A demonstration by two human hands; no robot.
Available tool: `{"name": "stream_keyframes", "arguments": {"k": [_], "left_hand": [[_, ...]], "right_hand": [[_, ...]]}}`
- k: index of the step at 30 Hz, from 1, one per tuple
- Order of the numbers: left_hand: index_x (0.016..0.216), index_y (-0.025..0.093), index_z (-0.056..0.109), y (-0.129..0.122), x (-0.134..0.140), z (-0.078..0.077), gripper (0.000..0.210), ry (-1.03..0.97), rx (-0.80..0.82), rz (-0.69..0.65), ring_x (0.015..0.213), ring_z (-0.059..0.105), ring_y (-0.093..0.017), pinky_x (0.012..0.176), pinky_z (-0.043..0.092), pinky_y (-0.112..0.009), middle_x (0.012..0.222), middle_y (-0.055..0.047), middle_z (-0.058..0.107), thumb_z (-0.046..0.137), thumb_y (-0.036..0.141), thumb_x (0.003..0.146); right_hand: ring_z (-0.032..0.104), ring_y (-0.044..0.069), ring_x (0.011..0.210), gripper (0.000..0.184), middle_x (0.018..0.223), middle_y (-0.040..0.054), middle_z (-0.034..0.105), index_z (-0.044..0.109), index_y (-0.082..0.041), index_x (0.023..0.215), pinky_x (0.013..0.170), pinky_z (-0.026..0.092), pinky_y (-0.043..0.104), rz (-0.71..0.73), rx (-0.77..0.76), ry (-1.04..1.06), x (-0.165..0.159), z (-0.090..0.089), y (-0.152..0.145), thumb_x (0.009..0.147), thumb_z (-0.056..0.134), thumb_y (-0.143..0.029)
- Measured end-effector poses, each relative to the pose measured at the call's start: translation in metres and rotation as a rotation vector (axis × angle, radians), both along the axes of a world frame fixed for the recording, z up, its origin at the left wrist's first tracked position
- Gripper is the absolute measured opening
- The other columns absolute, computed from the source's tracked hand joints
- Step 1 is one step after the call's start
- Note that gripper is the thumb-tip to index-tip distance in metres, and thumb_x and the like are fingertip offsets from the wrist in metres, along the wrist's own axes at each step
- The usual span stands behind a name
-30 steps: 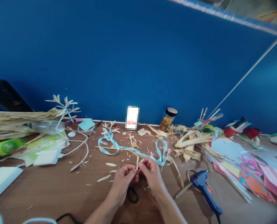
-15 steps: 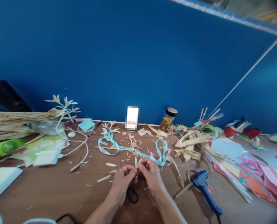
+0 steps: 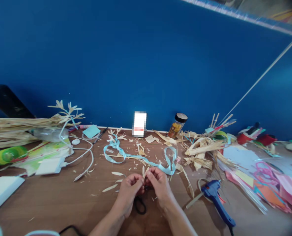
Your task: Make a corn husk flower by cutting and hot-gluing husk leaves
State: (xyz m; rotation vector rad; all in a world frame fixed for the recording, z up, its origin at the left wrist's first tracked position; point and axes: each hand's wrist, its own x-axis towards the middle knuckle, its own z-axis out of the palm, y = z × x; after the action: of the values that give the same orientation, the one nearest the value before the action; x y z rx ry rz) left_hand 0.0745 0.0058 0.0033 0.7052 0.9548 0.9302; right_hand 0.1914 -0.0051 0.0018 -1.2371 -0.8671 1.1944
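Strip [image 3: 143,171] rises between my left hand [image 3: 132,188] and right hand [image 3: 158,182], both pinched nearly closed on it; I see ribbon [image 3: 135,156] beyond, black cord [image 3: 144,208] between my wrists.

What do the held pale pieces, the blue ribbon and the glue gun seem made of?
Pale pieces: perhaps dried husk, matte and straw-coloured. Blue ribbon: perhaps satin fabric, faint sheen, soft loops. Glue gun: likely hard plastic, smooth moulded body.
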Motion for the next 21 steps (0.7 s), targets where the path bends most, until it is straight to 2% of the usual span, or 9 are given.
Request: {"name": "stream_keyframes", "arguments": {"k": [7,13,21], "left_hand": [[0.064,0.014,0.06,0.0004,0.0,-0.0008,0.021,-0.028,-0.032,0.001,0.046,0.048,-0.006,0.049,0.04,-0.018,0.056,0.003,0.057,0.073,0.03,0.06],[0.064,0.014,0.058,0.0002,-0.0001,-0.0003,0.02,0.022,-0.016,0.007,0.047,0.048,-0.006,0.049,0.041,-0.019,0.055,0.003,0.057,0.071,0.028,0.062],[0.066,0.014,0.057,-0.0004,-0.0003,0.0,0.022,0.065,-0.02,-0.005,0.047,0.049,-0.007,0.049,0.042,-0.019,0.055,0.004,0.056,0.071,0.03,0.061]], "right_hand": [[0.049,0.009,0.049,0.021,0.057,-0.004,0.055,0.057,-0.016,0.072,0.05,0.038,0.02,0.001,0.012,-0.007,0.0,-0.0019,-0.0014,0.075,0.061,-0.036],[0.048,0.009,0.053,0.021,0.06,-0.0035,0.054,0.057,-0.016,0.077,0.051,0.039,0.02,-0.014,0.022,-0.033,0.0002,-0.0015,-0.0023,0.076,0.06,-0.037],[0.043,0.008,0.051,0.018,0.058,-0.0051,0.05,0.056,-0.016,0.072,0.049,0.035,0.018,-0.017,0.044,-0.062,0.0006,0.0009,-0.0021,0.077,0.06,-0.033]]}}
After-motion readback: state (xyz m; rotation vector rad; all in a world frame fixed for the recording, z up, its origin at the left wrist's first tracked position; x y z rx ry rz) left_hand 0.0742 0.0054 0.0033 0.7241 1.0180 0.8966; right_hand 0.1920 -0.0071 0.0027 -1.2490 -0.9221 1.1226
